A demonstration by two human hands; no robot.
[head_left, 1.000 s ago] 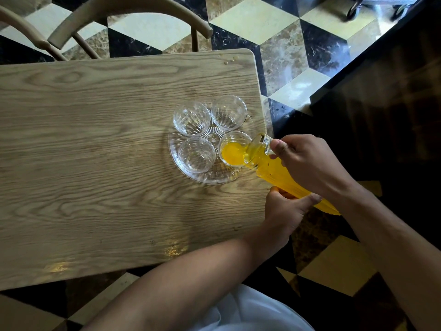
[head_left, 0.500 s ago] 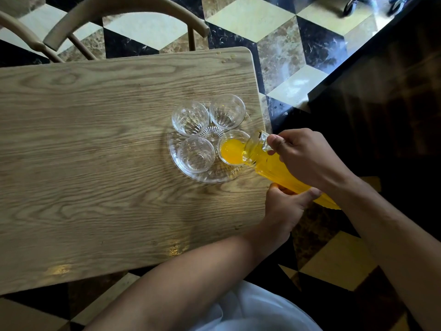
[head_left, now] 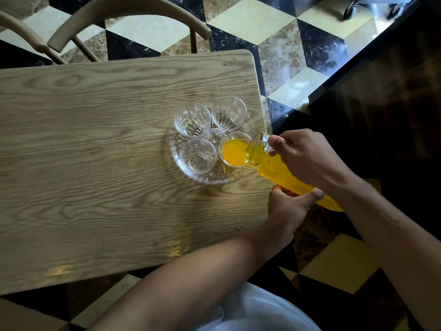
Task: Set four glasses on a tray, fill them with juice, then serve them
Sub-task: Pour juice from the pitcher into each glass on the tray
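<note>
A round clear glass tray [head_left: 177, 161] sits near the right end of the wooden table [head_left: 95, 163]. On it stand three empty ribbed glasses, far left [head_left: 192, 119], far right [head_left: 229, 113] and near left [head_left: 198, 156]. The near right glass [head_left: 232, 150] holds orange juice. A ribbed glass bottle of orange juice [head_left: 274, 170] is tilted, its mouth over that glass, and juice runs in. My right hand [head_left: 307, 158] grips the bottle from above, near its neck. From below, my left hand [head_left: 286, 209] grips the bottle's body.
Two curved wooden chair backs [head_left: 128, 5] stand beyond the table's far edge. The floor is patterned in black, cream and brown tiles [head_left: 274, 32]. A dark cabinet [head_left: 381, 91] stands at the right. Small droplets lie near the table's far right corner [head_left: 226, 60].
The juice level in the near right glass has risen. Both hands and the tilted bottle have stayed in nearly the same place.
</note>
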